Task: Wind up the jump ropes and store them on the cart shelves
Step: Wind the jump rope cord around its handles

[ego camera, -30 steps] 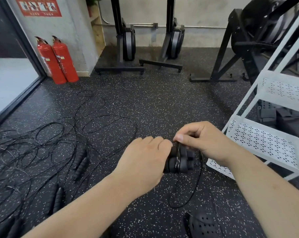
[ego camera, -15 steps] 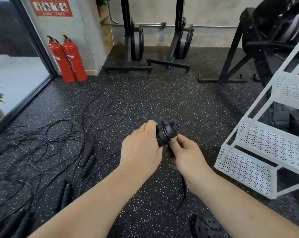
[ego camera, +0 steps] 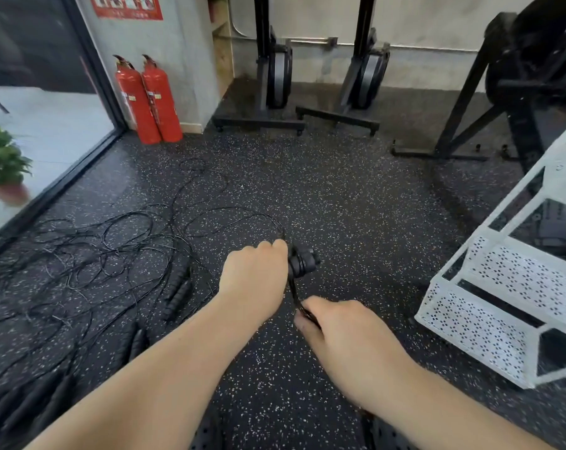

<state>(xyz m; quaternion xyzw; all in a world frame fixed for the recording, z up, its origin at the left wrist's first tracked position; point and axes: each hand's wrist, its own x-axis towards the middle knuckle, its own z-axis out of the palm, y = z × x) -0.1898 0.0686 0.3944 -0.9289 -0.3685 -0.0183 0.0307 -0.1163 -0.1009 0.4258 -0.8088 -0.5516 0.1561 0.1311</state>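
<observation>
My left hand (ego camera: 254, 282) grips the two black jump rope handles (ego camera: 302, 261), whose ends stick out to the right of my fist. A short length of the black cord (ego camera: 293, 289) runs down from the handles to my right hand (ego camera: 343, 332), which pinches it lower down and nearer to me. A tangle of loose black ropes (ego camera: 112, 241) lies on the speckled floor to the left, with more black handles (ego camera: 177, 290) among them. The white perforated cart (ego camera: 489, 316) stands at the right; the shelves I can see hold nothing.
Two red fire extinguishers (ego camera: 148, 99) stand by the grey wall at the back left. Black machine stands (ego camera: 275, 82) line the back wall, and a big black machine (ego camera: 535, 69) rises behind the cart. A potted plant (ego camera: 2, 164) sits beyond the glass door at left.
My right hand has come off the handle ends and dropped down toward me, drawing the cord taut below the handles. The view has shifted, so the cart now sits farther right.
</observation>
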